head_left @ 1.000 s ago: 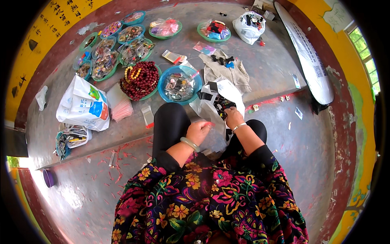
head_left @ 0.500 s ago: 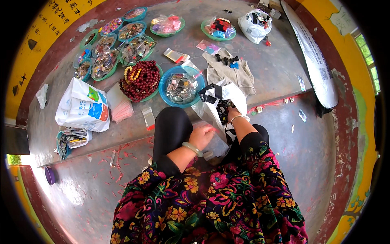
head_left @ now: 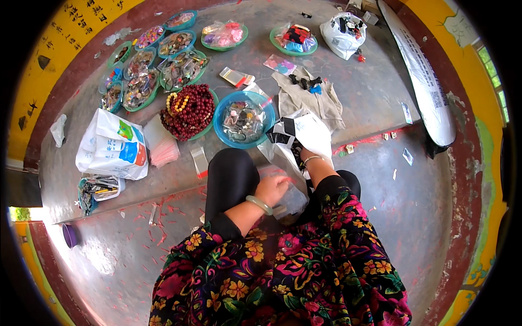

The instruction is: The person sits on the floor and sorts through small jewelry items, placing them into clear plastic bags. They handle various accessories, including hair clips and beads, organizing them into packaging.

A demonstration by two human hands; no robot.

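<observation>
The right hand (head_left: 305, 155) is sitting in the mouth of a white plastic bag (head_left: 314, 131); its fingers are hiding among black items, so I cannot tell whether that grip is grasping anything. The bag is slouching at the near edge of the concrete platform (head_left: 370, 89), its left side lying just beside a blue basin (head_left: 218, 124) of small packets. The left hand (head_left: 273, 189) is curling its fingers over a clear plastic bag (head_left: 295, 200) between the knees; whether it is pinching the film, I cannot tell.

Room is tightest on the left, where the basin and a heap of dark red beads (head_left: 187, 114) are crowding together and a red-edged packet (head_left: 199, 161) is lying near the platform's edge. Beyond the white bag, a beige cloth (head_left: 330, 106) is spreading out; farther right, bare platform is stretching toward a long white package (head_left: 421, 81).
</observation>
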